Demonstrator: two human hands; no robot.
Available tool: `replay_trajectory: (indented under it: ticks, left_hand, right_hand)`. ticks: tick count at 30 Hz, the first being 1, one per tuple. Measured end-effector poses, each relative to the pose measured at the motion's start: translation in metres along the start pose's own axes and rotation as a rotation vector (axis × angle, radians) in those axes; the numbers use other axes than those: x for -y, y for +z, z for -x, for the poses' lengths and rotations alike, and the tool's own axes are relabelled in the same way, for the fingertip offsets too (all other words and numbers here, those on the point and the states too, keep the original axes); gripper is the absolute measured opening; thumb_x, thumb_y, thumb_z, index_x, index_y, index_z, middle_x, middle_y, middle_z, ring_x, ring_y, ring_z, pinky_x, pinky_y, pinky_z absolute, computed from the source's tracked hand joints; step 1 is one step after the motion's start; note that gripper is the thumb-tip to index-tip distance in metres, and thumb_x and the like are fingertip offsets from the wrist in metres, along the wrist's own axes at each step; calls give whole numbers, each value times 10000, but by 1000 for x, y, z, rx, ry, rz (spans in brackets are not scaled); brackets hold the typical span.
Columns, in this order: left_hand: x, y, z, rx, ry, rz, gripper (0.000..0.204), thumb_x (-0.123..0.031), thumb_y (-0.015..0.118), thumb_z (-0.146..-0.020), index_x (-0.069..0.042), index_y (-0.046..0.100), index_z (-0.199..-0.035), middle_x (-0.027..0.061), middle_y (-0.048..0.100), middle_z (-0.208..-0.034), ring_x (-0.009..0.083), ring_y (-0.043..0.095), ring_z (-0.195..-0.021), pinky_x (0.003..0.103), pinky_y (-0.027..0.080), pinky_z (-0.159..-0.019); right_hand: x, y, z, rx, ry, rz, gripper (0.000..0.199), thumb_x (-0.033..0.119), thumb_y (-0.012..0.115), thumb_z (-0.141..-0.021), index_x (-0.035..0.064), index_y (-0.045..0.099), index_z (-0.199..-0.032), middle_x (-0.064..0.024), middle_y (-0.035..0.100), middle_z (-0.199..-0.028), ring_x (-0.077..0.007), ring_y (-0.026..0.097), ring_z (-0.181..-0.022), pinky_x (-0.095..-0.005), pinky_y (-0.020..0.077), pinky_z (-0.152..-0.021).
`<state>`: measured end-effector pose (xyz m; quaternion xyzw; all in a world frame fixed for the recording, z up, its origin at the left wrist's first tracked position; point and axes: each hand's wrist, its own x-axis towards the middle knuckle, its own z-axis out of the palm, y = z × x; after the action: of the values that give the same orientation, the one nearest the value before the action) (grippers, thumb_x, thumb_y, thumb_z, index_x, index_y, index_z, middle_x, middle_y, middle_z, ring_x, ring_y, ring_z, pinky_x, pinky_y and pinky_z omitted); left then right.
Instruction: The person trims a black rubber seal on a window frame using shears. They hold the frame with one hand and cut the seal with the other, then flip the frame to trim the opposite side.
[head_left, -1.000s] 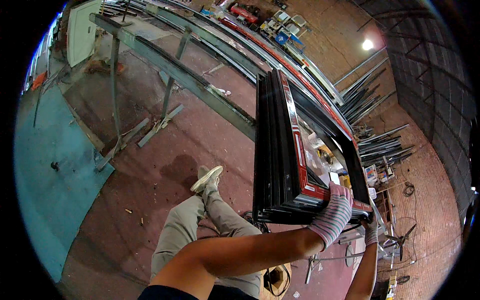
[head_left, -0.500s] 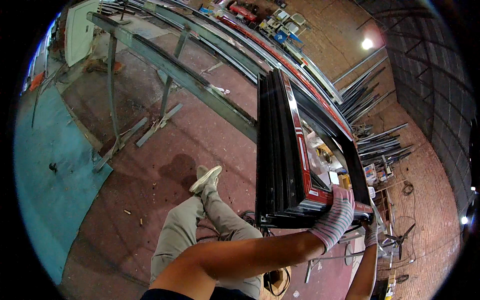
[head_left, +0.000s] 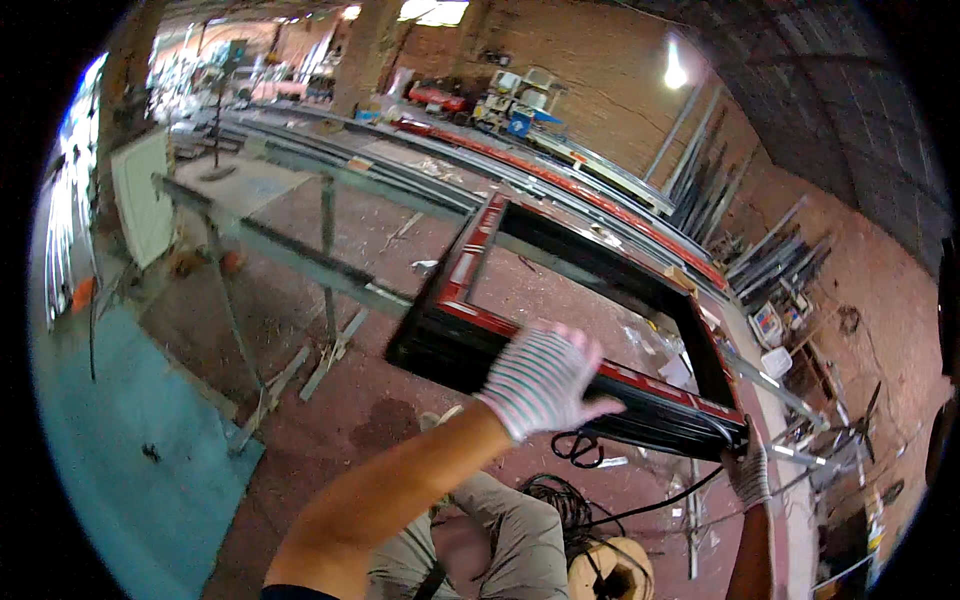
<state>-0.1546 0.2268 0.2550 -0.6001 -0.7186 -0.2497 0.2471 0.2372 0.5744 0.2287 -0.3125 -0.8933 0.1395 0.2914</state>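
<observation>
A thick stack of black rectangular window frames, faced with red and white strips on top, lies tilted in front of me. Its far left part reaches over a long metal rail. My left hand, in a striped knit glove, bends its fingers over the near side of the stack, thumb pointing right along the outer face. At the near right corner my right hand, gloved too, grips the stack from outside. Part of its fingers is hidden behind the corner.
A metal trestle stand extends left. Long profiles lie beyond. Coiled black cable and a wooden spool are by my legs. A standing fan is at right; a teal sheet covers the left floor.
The frame stack has tipped from nearly upright to a flatter position, its far end swinging left. My left hand has shifted left along its near side. My view has tilted up.
</observation>
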Motion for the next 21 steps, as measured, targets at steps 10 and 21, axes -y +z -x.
replay_trajectory:
  ticks: [10,21]
  left_hand:
    - [119,-6,-2,-215,26,-31,374,-436,622,-896,-71,706,-902,148,709,-899,386,674,-856,485,526,-807]
    - [-101,56,-63,-118,160,95,316,-340,607,-949,-50,721,-999,142,700,-929,369,660,-885,476,524,-838]
  right_hand:
    - [116,43,75,-99,-240,189,785,116,651,-793,8,418,-1535,-261,621,-1112,-436,591,-967,-521,487,-846]
    - [72,92,100,-335,-49,-489,554,11,595,-929,1,497,-1474,-199,644,-1206,-247,651,-1058,-375,543,-865]
